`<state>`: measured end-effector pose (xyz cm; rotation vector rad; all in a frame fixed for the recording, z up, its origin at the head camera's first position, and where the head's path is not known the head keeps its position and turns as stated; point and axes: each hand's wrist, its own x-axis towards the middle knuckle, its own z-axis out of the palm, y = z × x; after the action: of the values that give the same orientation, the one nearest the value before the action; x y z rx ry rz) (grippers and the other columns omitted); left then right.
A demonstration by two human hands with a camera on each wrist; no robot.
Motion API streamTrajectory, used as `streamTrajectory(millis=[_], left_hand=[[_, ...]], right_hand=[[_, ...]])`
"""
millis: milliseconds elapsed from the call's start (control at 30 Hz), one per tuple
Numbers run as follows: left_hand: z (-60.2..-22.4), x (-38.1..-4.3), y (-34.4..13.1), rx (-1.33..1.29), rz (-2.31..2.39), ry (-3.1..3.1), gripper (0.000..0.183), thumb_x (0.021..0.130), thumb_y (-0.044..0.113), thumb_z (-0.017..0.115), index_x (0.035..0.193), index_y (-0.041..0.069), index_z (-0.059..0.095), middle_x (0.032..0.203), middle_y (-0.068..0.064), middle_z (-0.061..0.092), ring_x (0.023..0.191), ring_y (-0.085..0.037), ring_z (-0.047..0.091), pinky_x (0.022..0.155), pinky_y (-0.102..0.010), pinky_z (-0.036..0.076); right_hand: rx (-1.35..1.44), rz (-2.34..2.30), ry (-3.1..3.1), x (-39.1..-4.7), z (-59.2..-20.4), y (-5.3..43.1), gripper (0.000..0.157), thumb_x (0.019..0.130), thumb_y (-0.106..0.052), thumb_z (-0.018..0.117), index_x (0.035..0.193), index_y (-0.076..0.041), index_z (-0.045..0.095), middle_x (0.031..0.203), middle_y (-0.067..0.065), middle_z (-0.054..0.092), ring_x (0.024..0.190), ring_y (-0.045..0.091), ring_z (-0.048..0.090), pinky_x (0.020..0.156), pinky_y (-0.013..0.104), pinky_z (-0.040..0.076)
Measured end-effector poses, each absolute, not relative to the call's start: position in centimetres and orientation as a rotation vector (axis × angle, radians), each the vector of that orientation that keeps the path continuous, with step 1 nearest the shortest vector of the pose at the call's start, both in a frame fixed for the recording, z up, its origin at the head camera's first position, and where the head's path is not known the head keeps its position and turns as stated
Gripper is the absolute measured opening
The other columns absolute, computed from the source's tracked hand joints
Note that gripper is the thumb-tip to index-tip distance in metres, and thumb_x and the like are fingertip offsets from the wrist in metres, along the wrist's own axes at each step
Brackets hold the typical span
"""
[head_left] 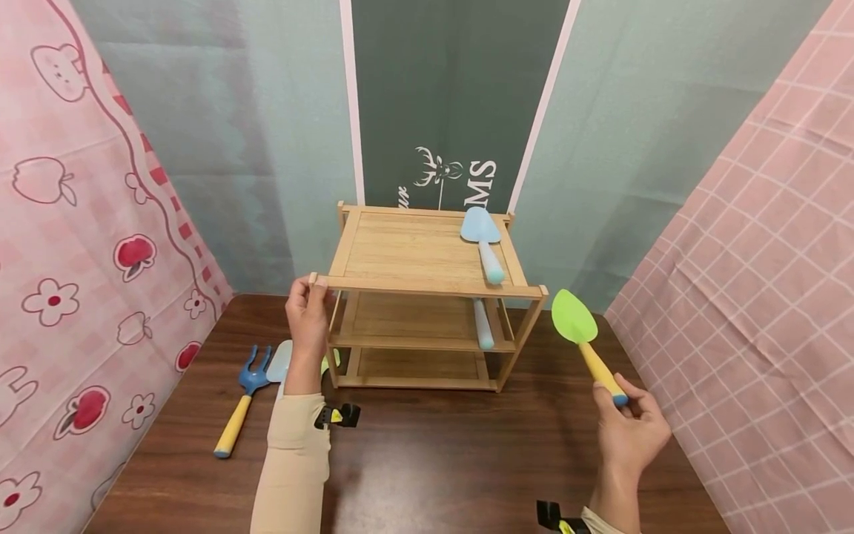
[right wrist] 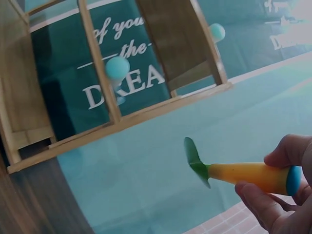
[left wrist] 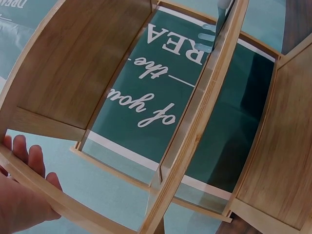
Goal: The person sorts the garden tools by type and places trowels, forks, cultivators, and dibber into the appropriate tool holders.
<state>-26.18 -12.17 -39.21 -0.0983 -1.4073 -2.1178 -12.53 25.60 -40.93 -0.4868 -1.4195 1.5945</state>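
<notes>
The right hand pinches a small shovel by the end of its yellow handle, thumb on one side and fingers on the other. The shovel is in the air to the right of the rack, apart from it, its green blade pointing away from the person. Each wrist wears a black strap.

Left of the left forearm, a fork with blue prongs and a yellow handle lies on the bench. Just beside it is a pale blue tool, partly hidden by the arm; a green piece shows on the other side.

Farther in, the left hand grips the near left corner of the wooden rack, fingers curled round its frame.

A pale blue shovel lies along the right side of the top shelf, handle toward the person. On the middle shelf lies another pale-handled tool, its head pronged in the left wrist view.

Behind stands a teal cloth with white lettering and a deer's head.
</notes>
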Motion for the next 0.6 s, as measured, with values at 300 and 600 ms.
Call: streamTrajectory(millis=[300,600], left_hand=[[-39.3,-26.1,-12.3,-0.091,-2.122,-1.413,0.015,0.091,0.010,0.054,0.095,-0.004,0.052,0.081,-0.012,0.054,0.076,-0.014,0.053,0.079,-0.035,0.043],[-39.2,-26.1,-12.3,-0.083,-2.128,-1.418,0.013,0.091,0.009,0.053,0.095,-0.003,0.053,0.079,-0.003,0.055,0.080,-0.016,0.053,0.080,-0.033,0.043]], right_hand=[[-0.435,1.566,-1.464,-12.4,-39.1,24.8,0.025,0.067,0.014,0.073,0.090,0.009,0.070,0.067,0.000,0.062,0.049,0.001,0.053,0.045,0.011,0.041],[-0.406,1.562,-1.418,-12.2,-37.8,24.1,0.025,0.066,0.014,0.072,0.091,0.011,0.069,0.065,0.001,0.061,0.048,0.002,0.051,0.046,0.011,0.041]])
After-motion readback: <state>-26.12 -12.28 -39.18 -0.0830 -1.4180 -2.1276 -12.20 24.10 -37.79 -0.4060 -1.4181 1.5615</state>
